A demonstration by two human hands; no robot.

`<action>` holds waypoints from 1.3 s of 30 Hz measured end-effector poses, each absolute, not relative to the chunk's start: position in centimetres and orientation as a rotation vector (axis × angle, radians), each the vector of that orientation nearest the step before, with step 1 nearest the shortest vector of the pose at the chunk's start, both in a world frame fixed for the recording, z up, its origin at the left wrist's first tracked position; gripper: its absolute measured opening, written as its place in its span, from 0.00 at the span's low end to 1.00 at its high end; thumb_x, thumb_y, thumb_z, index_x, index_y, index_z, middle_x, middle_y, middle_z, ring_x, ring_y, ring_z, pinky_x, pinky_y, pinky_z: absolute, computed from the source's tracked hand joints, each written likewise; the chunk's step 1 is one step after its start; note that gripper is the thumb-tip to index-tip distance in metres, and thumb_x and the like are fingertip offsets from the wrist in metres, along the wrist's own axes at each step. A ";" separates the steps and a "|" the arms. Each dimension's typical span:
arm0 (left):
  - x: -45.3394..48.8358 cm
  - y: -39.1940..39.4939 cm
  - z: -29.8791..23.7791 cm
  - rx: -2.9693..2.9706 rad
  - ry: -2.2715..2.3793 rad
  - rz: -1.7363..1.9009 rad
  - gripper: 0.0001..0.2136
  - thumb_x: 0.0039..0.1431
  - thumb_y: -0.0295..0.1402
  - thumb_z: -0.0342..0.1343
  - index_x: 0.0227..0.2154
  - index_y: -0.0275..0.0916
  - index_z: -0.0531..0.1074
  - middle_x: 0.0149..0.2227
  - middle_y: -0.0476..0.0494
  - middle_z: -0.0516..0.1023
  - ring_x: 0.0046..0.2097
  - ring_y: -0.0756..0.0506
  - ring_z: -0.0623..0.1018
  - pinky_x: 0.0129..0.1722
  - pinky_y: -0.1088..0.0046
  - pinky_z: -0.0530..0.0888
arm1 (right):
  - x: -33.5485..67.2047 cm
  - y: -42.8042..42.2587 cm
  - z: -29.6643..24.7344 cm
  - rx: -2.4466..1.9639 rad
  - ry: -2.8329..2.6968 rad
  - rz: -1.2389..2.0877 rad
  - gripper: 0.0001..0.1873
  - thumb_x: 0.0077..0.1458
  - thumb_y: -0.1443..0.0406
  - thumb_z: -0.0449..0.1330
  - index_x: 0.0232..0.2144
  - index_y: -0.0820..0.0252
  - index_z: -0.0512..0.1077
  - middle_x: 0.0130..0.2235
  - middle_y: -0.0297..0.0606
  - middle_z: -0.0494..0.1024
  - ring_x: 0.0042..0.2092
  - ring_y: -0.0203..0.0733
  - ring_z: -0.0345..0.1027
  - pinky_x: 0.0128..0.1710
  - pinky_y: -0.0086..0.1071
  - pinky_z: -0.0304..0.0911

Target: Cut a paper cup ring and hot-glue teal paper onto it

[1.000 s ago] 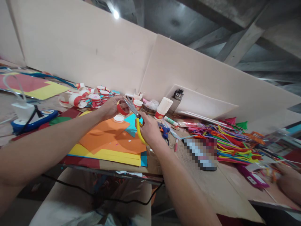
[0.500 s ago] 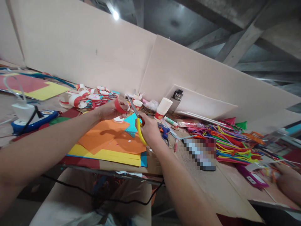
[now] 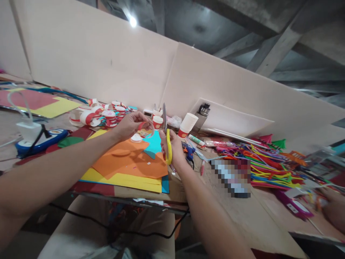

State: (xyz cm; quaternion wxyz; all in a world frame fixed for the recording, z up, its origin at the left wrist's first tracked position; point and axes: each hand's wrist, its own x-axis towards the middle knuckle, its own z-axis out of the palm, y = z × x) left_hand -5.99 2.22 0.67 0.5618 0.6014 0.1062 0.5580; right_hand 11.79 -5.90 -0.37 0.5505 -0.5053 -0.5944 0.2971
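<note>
My left hand (image 3: 131,125) pinches a red-and-white ring cut from a paper cup (image 3: 147,130), held above the table. In my right hand (image 3: 176,146) are scissors with yellow handles (image 3: 169,145), their blades pointing up and apart from the ring. Whether the blades are parted is unclear. Under my hands lie orange paper (image 3: 129,154), yellow sheets (image 3: 142,185) and a turquoise piece (image 3: 155,144). A small white disc (image 3: 136,137) rests just below my left fingers.
Stacked paper cups (image 3: 188,124) stand beyond my right hand, near a dark bottle (image 3: 202,117). Cut cups (image 3: 109,118) crowd the back left. A blue power strip (image 3: 43,142) sits left, colourful pipe cleaners (image 3: 269,165) right. Another person's hand (image 3: 334,205) shows at the right edge.
The scissors have swung upright and moved right, away from the ring. My left hand has turned the ring and shifted slightly right with it.
</note>
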 end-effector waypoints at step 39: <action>-4.3 -0.1 0.5 1.331 0.485 1.228 0.12 0.44 0.33 0.67 0.24 0.35 0.67 0.22 0.49 0.75 0.19 0.54 0.67 0.18 0.79 0.59 | 11.2 -6.4 -0.3 -1.036 -1.160 1.002 0.19 0.50 0.49 0.64 0.36 0.56 0.67 0.22 0.27 0.71 0.18 0.29 0.62 0.14 0.21 0.60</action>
